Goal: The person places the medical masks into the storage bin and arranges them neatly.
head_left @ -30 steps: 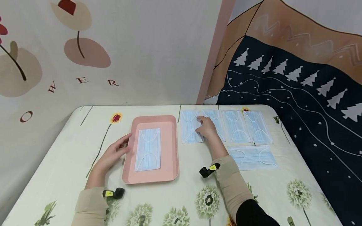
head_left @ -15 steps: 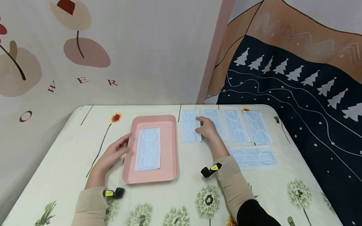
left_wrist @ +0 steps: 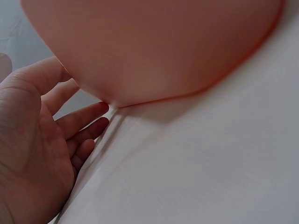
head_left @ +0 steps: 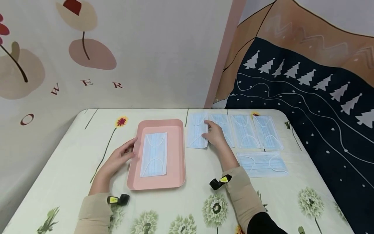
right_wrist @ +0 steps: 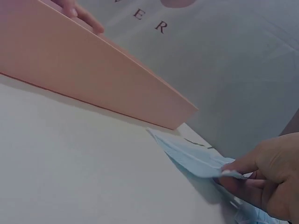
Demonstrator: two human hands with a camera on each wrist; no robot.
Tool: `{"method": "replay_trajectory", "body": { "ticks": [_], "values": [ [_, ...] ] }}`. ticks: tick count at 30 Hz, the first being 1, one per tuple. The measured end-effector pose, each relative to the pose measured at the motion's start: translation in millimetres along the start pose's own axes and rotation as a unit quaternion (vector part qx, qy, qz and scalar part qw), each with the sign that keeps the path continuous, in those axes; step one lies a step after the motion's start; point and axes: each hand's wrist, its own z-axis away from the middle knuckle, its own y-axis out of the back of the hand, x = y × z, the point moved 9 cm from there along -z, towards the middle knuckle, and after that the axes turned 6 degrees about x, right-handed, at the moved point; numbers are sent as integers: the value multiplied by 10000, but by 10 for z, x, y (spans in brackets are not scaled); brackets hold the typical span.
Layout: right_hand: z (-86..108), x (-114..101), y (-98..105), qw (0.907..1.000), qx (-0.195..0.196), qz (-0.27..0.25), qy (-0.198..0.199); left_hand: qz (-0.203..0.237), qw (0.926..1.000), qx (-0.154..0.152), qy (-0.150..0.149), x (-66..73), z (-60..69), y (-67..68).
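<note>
likely pick-up: right hand pinches one mask
it's just right of the tray, how far raised unclear; left hand, fingers loose, touches the tray's rim; next likely calls for a level lift.

In the head view the light is soft and quite even: the flowered table is bright, the pink tray has only a weak shadow at its edge, and the navy cloth is the darkest area. Fine details look slightly smeared. The left wrist view is much dimmer; the left fingers are rather dark, and a blurred shadow lies below the tray. The right wrist view is greyish; the face mask throws a soft shadow and looks blurred near the right fingers.
</note>
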Motion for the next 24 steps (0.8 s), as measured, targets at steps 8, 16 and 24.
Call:
{"method": "replay_trajectory", "body": {
  "ticks": [8, 16, 24],
  "values": [
    [96, -67, 55, 9977, 172, -650, 129, -16, 10000, 13, -2, 1, 4, 7],
    [165, -142, 90, 9914, 253, -1269, 210, -19, 10000, 14, -29, 9, 9, 7],
    [223, -221, 146, 9809, 415, -1888, 202, -8, 10000, -2, -35, 12, 13, 7]
  ]
}}
